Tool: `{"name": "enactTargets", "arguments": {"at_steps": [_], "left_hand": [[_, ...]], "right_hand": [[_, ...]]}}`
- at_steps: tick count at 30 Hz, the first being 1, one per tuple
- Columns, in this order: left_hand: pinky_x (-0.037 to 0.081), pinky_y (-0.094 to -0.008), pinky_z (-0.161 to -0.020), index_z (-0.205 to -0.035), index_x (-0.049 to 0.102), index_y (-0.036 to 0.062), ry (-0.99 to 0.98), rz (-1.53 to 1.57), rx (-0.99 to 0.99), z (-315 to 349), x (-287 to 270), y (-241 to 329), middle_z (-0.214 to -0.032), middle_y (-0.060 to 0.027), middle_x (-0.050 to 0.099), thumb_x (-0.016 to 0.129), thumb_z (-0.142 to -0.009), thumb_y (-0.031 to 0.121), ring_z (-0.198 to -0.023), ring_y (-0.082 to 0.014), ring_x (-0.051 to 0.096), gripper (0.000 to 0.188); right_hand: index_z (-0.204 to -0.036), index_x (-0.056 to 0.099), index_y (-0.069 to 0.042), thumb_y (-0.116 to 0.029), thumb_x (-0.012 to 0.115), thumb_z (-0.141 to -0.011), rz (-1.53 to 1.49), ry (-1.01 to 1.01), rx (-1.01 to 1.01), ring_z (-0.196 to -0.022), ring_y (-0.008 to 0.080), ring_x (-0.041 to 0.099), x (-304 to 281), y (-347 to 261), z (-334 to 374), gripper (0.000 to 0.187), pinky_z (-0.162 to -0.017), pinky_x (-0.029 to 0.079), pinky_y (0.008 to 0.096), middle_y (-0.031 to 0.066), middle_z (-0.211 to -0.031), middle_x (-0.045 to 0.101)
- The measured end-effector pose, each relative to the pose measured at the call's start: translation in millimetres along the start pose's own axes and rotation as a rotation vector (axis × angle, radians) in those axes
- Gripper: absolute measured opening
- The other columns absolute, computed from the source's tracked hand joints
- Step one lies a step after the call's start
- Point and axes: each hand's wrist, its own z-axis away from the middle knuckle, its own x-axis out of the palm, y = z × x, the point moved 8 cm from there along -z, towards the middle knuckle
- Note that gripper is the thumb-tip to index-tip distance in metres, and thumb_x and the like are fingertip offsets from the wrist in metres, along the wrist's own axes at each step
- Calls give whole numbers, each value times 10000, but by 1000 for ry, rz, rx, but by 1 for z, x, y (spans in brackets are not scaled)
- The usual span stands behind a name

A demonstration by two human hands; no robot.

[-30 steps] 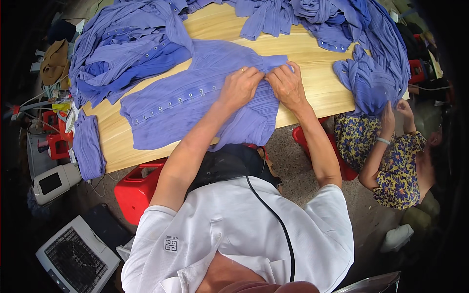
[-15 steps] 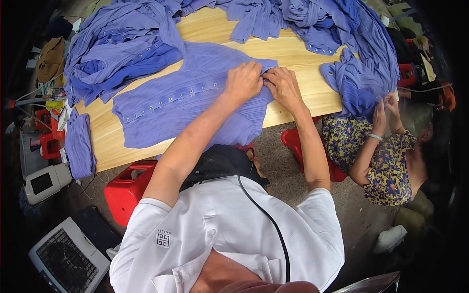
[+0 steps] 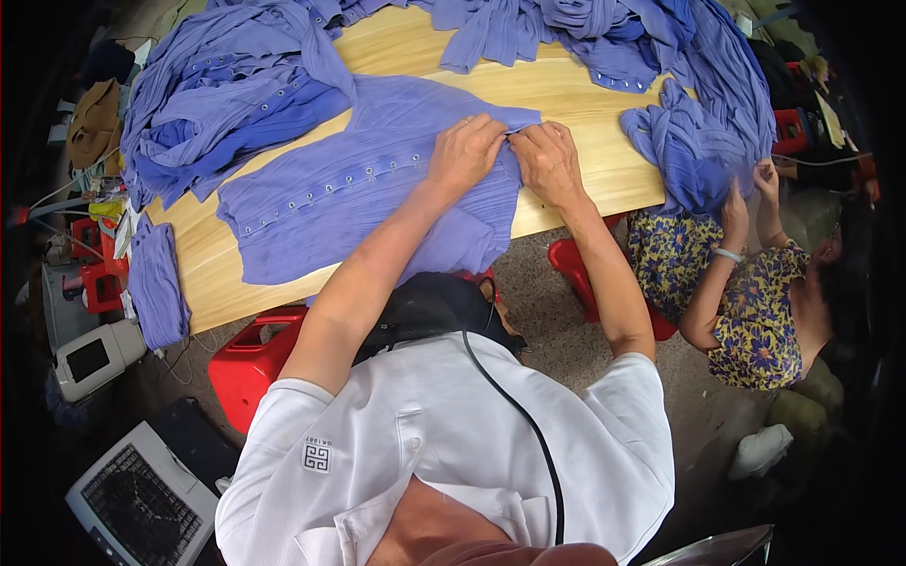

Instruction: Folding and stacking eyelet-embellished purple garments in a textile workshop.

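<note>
A purple-blue pleated garment (image 3: 293, 179) with a row of ring-shaped fasteners lies spread on the wooden table (image 3: 604, 174) in front of me. At its right end my left hand (image 3: 464, 151) is closed on the cloth, fingers pinched near the edge. Close beside it, my right hand (image 3: 547, 160) pinches the same edge, its fingers bent downward. The two hands nearly meet, and the fingertips hide the bit of cloth between them. One sleeve of the garment stretches away toward the far side.
Heaps of similar purple garments (image 3: 217, 85) cover the table's far left and far right. A co-worker in a flowered top (image 3: 755, 325) handles purple cloth at the right. Red stools (image 3: 247, 368) stand below the near edge. An old keyboard device (image 3: 142, 495) lies lower left.
My right hand has turned slightly, its back now more toward me, still at the garment's edge. My left hand stays almost in place. The co-worker's hands have risen a little.
</note>
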Motion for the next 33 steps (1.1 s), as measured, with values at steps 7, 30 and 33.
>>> {"name": "enactTargets", "arguments": {"at_steps": [7,30,33], "left_hand": [[597,-469,-798,-1025,782,86,-13,29,23,-3,0,-1,-952,-90,715,785,-937,118,-928,-338,735,94],[579,-501,-787,-1026,800,61,-60,181,-130,-3,2,-15,-951,-128,721,761,-977,149,-914,-383,732,109],[578,-500,-789,-1022,801,57,-71,170,-136,-3,3,-15,-955,-127,724,761,-980,150,-915,-385,733,110]], "right_hand": [[-987,783,-73,-103,821,-905,20,51,46,-913,266,694,-9,-1,-3,95,-1056,474,491,47,-918,705],[-998,742,-71,-121,806,-937,-90,68,71,-943,271,700,13,15,-5,101,-1059,491,480,60,-939,721],[-1020,774,-58,-104,833,-913,-209,97,134,-960,287,727,11,25,0,130,-1026,511,471,76,-969,768]]}}
